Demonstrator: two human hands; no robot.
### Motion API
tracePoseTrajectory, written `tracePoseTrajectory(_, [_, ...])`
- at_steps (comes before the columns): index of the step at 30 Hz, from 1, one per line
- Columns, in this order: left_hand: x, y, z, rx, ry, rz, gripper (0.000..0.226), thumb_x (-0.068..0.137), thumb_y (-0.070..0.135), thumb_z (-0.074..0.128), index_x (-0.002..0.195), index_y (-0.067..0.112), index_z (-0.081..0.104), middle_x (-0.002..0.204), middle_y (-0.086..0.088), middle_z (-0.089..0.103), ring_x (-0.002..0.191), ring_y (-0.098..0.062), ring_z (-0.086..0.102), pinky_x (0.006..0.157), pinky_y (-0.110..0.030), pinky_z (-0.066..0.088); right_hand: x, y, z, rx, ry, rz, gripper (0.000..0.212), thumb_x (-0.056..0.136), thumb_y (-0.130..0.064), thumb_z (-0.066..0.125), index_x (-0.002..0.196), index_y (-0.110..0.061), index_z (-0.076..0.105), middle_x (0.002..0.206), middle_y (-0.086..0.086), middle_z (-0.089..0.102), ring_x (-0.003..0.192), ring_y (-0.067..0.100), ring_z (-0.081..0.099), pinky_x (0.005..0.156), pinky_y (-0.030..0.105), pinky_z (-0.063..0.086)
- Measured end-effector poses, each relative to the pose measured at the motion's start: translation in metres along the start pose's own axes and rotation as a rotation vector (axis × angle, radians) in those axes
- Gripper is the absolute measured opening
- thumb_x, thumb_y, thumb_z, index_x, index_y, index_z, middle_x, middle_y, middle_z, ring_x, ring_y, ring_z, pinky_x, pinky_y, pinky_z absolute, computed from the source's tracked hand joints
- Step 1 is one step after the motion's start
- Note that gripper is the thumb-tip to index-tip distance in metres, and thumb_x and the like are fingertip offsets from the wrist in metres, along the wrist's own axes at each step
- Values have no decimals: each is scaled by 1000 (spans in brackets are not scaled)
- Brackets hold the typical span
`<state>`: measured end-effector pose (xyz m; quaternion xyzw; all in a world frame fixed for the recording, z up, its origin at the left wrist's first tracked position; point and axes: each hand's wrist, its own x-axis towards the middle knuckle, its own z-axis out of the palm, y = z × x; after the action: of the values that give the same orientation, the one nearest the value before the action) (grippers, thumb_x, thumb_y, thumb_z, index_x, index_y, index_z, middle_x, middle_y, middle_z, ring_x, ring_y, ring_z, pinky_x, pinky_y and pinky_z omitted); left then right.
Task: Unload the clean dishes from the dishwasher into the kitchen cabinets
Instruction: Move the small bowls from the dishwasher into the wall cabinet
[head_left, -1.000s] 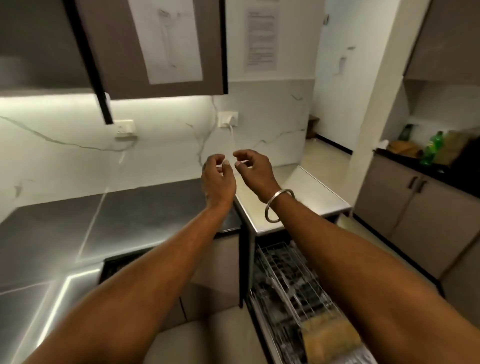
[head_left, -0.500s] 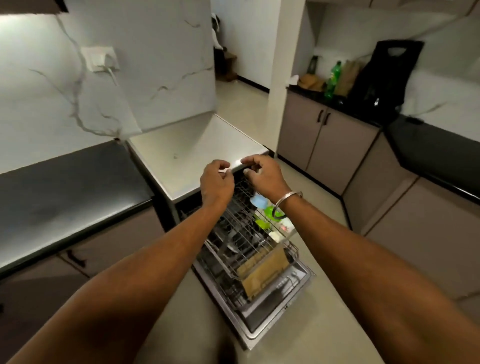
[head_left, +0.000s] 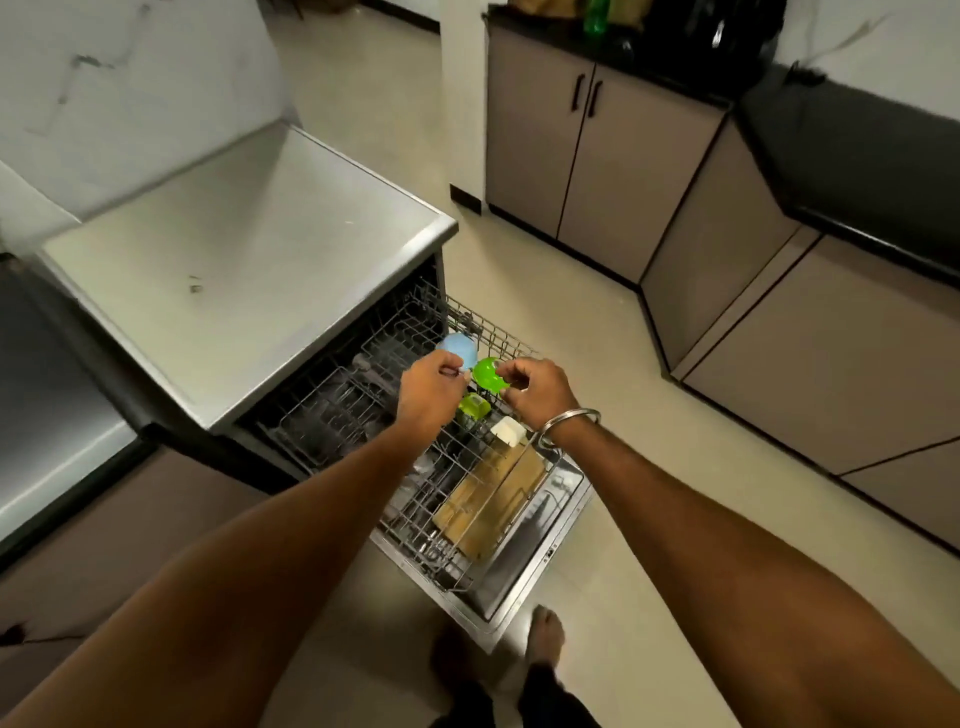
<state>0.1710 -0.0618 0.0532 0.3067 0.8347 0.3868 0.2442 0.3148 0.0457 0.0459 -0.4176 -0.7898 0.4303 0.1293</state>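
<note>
a view from the head, looking down onto an open dishwasher (head_left: 519, 587), with its wire rack (head_left: 467, 322) drawn out over the lowered door. loaded in the rack are a pale blue cup (head_left: 460, 348), two bright green cups (head_left: 487, 375) just beside it, a small white piece (head_left: 508, 431) and a wooden board (head_left: 493, 499) leant among the wires. both hands are held over the cups. the left hand (head_left: 431, 392) is seen with fingers curled and thumb laid against forefinger. the right hand (head_left: 540, 392), with a metal bangle (head_left: 569, 426) at the wrist, has its curled fingertips at the edge of the upper green cup. whether anything is gripped by either hand cannot be told. closed base cabinets (head_left: 597, 150) are seen across the floor.

as a judgement: a light plastic cup pinched only by its rim could be dropped or knocked into its neighbours, and the lowered door could be struck by the bare foot (head_left: 545, 639) beside it.
</note>
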Motion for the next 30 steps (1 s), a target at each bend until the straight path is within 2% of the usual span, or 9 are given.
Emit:
tracePoseTrajectory(3, [29,-19,29,69,-73,-40,27,87,16,80,113,15,71,107,-4,75,98,-17,71,93,-40,59,25,38,23,-54,-35,47,36,73,-3,73,68,-36,59,90,-4,74,87,15,70,82,35,59])
tracePoseTrajectory(6, [61,-42,59,214,-123,-42,33,88,24,78,119,13,71,109,-6,76,102,-21,70,90,-33,55,53,80,50,-115,-64,95,36,74,-10,74,61,-34,50,75,-3,66,75,22,63,69,32,53])
tracePoseTrajectory(8, [77,-60,77,260,-158,-56,32,88,29,77,117,16,72,106,-6,76,102,-24,70,84,-32,52,64,98,62,-155,-99,154,19,74,-12,73,70,-25,60,80,3,70,79,28,64,71,32,53])
tracePoseTrajectory(10, [94,-82,99,275,-184,-97,39,86,32,78,122,20,71,114,-4,75,108,-24,69,89,-37,56,78,123,79,-210,-138,182,12,75,-14,74,83,-19,67,90,10,73,88,32,67,77,33,55])
tracePoseTrajectory(13, [114,-109,127,339,-227,-123,50,85,35,78,132,22,67,127,-5,70,117,-27,65,96,-43,55,94,150,100,-246,-195,208,38,78,-14,75,116,-16,70,107,12,72,104,33,66,89,34,54])
tracePoseTrajectory(15, [124,-122,144,388,-265,-119,54,86,32,77,136,20,64,134,-9,65,124,-30,61,100,-46,52,104,167,113,-291,-238,220,54,80,-16,76,132,-19,63,115,14,70,110,34,64,92,36,52])
tracePoseTrajectory(24, [154,-155,184,582,-358,-123,53,91,30,72,139,18,55,137,-13,61,130,-37,56,104,-48,48,138,200,140,-531,-322,188,48,80,-7,73,127,-11,62,116,16,68,110,36,66,87,40,54])
tracePoseTrajectory(26, [161,-165,192,628,-374,-108,47,86,34,68,131,25,57,131,-11,64,124,-37,60,105,-53,48,144,204,145,-580,-354,195,44,81,-8,72,124,-9,63,117,18,68,111,37,65,88,43,54])
tracePoseTrajectory(30, [190,-223,226,707,-392,-78,51,73,46,54,122,35,50,120,-7,69,112,-38,65,95,-61,52,149,213,153,-655,-402,184,34,85,-11,70,118,-9,64,120,16,68,112,37,65,90,44,53])
